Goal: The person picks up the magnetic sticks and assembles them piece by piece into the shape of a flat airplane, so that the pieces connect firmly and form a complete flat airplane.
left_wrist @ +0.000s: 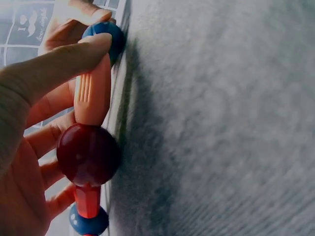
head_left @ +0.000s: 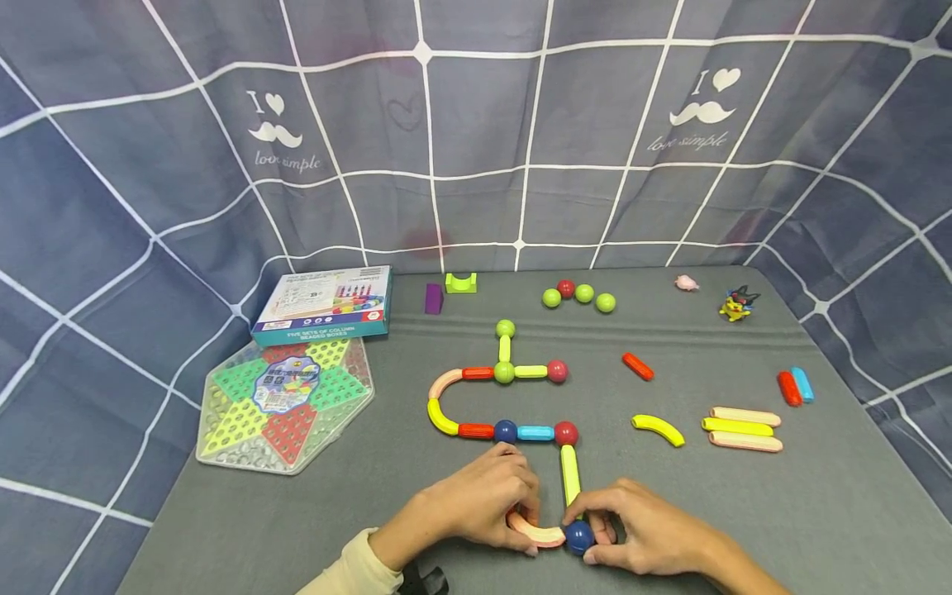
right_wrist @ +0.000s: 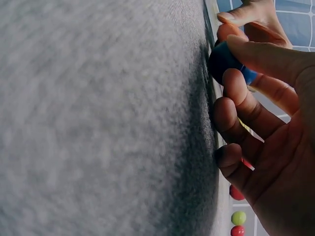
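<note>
My left hand [head_left: 494, 496] pinches a curved peach rod [head_left: 541, 536] near the table's front. My right hand [head_left: 643, 533] grips a blue ball [head_left: 579, 538] between thumb and fingers, at that rod's end. A yellow-green rod [head_left: 569, 473] runs from a red ball [head_left: 566, 433] down toward the blue ball; fingers cover its lower end. In the left wrist view a dark red ball [left_wrist: 88, 155] meets the peach rod's other end, with a red rod [left_wrist: 88, 200] and another blue ball [left_wrist: 89, 220] beyond. The linked chain continues through a light blue rod [head_left: 535, 433] and a yellow curve [head_left: 442, 418].
Loose rods lie to the right, among them a yellow curve [head_left: 659, 430] and a red rod [head_left: 638, 366]. Several balls [head_left: 583, 293] sit at the back. A box [head_left: 325, 302] rests partly on a hexagonal game board [head_left: 286, 405] at left. Small figurines [head_left: 736, 306] stand back right.
</note>
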